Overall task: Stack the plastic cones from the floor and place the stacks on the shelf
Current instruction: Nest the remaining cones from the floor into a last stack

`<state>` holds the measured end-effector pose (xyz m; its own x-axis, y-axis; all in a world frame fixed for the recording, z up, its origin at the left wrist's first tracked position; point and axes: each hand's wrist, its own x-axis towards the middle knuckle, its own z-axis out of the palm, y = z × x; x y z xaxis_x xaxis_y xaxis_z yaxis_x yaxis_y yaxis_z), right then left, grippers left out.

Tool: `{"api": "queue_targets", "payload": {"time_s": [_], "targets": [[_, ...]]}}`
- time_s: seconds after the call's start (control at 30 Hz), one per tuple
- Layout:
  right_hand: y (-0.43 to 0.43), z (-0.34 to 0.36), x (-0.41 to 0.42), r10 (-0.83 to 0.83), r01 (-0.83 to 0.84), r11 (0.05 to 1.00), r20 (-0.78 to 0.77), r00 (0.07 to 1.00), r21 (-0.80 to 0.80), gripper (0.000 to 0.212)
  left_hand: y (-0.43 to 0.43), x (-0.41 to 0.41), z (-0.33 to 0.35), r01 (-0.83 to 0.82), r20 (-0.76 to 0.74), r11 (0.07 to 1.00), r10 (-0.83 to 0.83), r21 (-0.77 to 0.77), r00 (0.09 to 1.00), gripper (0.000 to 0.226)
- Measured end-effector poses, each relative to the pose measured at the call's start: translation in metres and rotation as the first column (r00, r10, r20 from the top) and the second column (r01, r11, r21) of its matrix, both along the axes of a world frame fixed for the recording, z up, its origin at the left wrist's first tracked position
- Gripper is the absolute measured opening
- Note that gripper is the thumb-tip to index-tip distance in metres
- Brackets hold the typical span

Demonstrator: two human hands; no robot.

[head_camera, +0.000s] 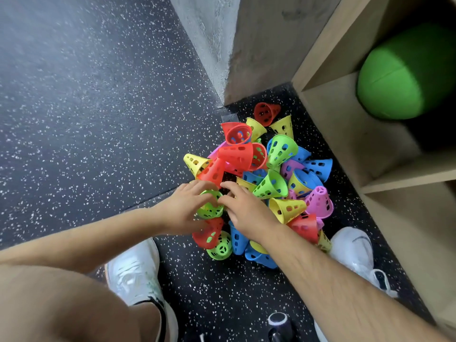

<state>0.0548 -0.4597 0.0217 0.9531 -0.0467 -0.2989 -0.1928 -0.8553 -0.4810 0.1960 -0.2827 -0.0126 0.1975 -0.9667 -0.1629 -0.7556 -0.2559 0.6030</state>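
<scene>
Green plastic is what I have in the left hand: its fingers curl round a perforated green cone at the near-left edge of the pile of cones. A red cone lies just below it, touching the thumb. The right hand sits close beside the left one, its fingers bent over the same green cone. I cannot tell whether they pinch its rim or only touch it.

The pile is a loose heap of red, yellow, blue, green and pink cones lying every way on the speckled floor. None looks properly nested, and no stack stands on the shelf to the right, where I see only a green ball in the upper compartment. My white shoes stand either side of the heap.

I judge this to be the very start of stacking: one cone is in hand and a second is being picked. Next I need a neighbour turned to face the same way as the green one, then slid over it until it seats. The cones are light and tangled, so lifting one may drag others along.
</scene>
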Motion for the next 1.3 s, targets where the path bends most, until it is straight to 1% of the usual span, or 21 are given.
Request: {"api": "queue_targets", "payload": {"time_s": [0.07, 0.13, 0.2, 0.27, 0.33, 0.37, 0.4, 0.47, 0.5, 0.53, 0.6, 0.67, 0.73, 0.83, 0.9, 1.0, 1.07, 1.13, 1.23, 1.3], "targets": [[0.000, 0.004, -0.002, -0.017, 0.014, 0.999, 0.071, 0.997, 0.039, 0.020, 0.001, -0.003, 0.009, -0.101, -0.132, 0.995, 0.098, -0.015, 0.986, 0.067], [-0.001, 0.009, -0.002, -0.034, 0.021, 0.996, 0.156, 0.987, 0.082, 0.018, 0.002, -0.007, 0.021, -0.231, -0.273, 0.973, 0.214, -0.029, 0.938, 0.077], [0.000, 0.014, 0.000, -0.077, 0.043, 0.988, 0.231, 0.970, 0.147, 0.016, 0.002, -0.013, 0.031, -0.378, -0.395, 0.925, 0.338, -0.025, 0.854, 0.089], [0.003, 0.020, 0.002, -0.113, 0.053, 0.977, 0.288, 0.951, 0.208, 0.015, 0.003, -0.019, 0.034, -0.499, -0.453, 0.867, 0.449, 0.011, 0.770, 0.098], [0.009, 0.023, 0.003, -0.117, 0.032, 0.968, 0.335, 0.935, 0.251, 0.016, 0.005, -0.023, 0.037, -0.573, -0.502, 0.816, 0.528, 0.076, 0.685, 0.101], [0.012, 0.025, 0.002, -0.118, 0.020, 0.962, 0.345, 0.931, 0.273, 0.016, 0.006, -0.024, 0.039, -0.592, -0.516, 0.799, 0.553, 0.107, 0.654, 0.098], [0.015, 0.026, 0.001, -0.121, 0.016, 0.955, 0.340, 0.933, 0.295, 0.018, 0.008, -0.026, 0.040, -0.603, -0.510, 0.788, 0.571, 0.123, 0.643, 0.091], [0.020, 0.027, -0.002, -0.147, 0.047, 0.942, 0.283, 0.948, 0.331, 0.025, 0.014, -0.030, 0.039, -0.634, -0.471, 0.764, 0.605, 0.120, 0.641, 0.075], [0.022, 0.025, -0.004, -0.175, 0.082, 0.936, 0.251, 0.952, 0.342, 0.028, 0.017, -0.032, 0.037, -0.661, -0.455, 0.741, 0.631, 0.114, 0.628, 0.071], [0.024, 0.021, -0.006, -0.214, 0.128, 0.931, 0.227, 0.950, 0.341, 0.029, 0.021, -0.035, 0.034, -0.694, -0.446, 0.711, 0.660, 0.113, 0.605, 0.071], [0.025, 0.010, -0.006, -0.275, 0.210, 0.930, 0.193, 0.942, 0.301, 0.026, 0.028, -0.041, 0.027, -0.762, -0.460, 0.634, 0.720, 0.132, 0.519, 0.073], [0.027, 0.000, -0.004, -0.301, 0.259, 0.930, 0.137, 0.944, 0.261, 0.026, 0.036, -0.048, 0.019, -0.801, -0.478, 0.579, 0.753, 0.152, 0.453, 0.076], [0.032, -0.007, 0.000, -0.309, 0.277, 0.930, 0.104, 0.945, 0.241, 0.028, 0.044, -0.056, 0.011, -0.811, -0.490, 0.564, 0.757, 0.155, 0.432, 0.080], [0.042, -0.010, 0.008, -0.317, 0.290, 0.938, 0.136, 0.938, 0.187, 0.032, 0.049, -0.067, 0.001, -0.804, -0.506, 0.571, 0.749, 0.167, 0.427, 0.075], [0.047, -0.010, 0.016, -0.277, 0.261, 0.958, 0.161, 0.947, 0.117, 0.038, 0.047, -0.068, -0.004, -0.805, -0.518, 0.566, 0.749, 0.177, 0.413, 0.073], [0.051, -0.011, 0.029, -0.212, 0.213, 0.977, 0.092, 0.973, -0.001, 0.047, 0.045, -0.065, -0.007, -0.813, -0.518, 0.553, 0.757, 0.182, 0.399, 0.073], [0.051, -0.013, 0.037, -0.225, 0.229, 0.970, 0.054, 0.973, -0.080, 0.043, 0.046, -0.063, -0.009, -0.817, -0.526, 0.550, 0.753, 0.174, 0.395, 0.072], [0.052, -0.014, 0.042, -0.239, 0.243, 0.962, 0.046, 0.970, -0.125, 0.034, 0.049, -0.061, -0.012, -0.821, -0.536, 0.549, 0.745, 0.154, 0.398, 0.072], [0.054, -0.017, 0.043, -0.229, 0.235, 0.963, 0.058, 0.972, -0.135, 0.021, 0.056, -0.057, -0.018, -0.829, -0.541, 0.543, 0.742, 0.136, 0.397, 0.071], [0.055, -0.016, 0.043, -0.240, 0.252, 0.962, 0.110, 0.964, -0.103, 0.015, 0.059, -0.055, -0.020, -0.841, -0.551, 0.526, 0.743, 0.128, 0.381, 0.070]]}}
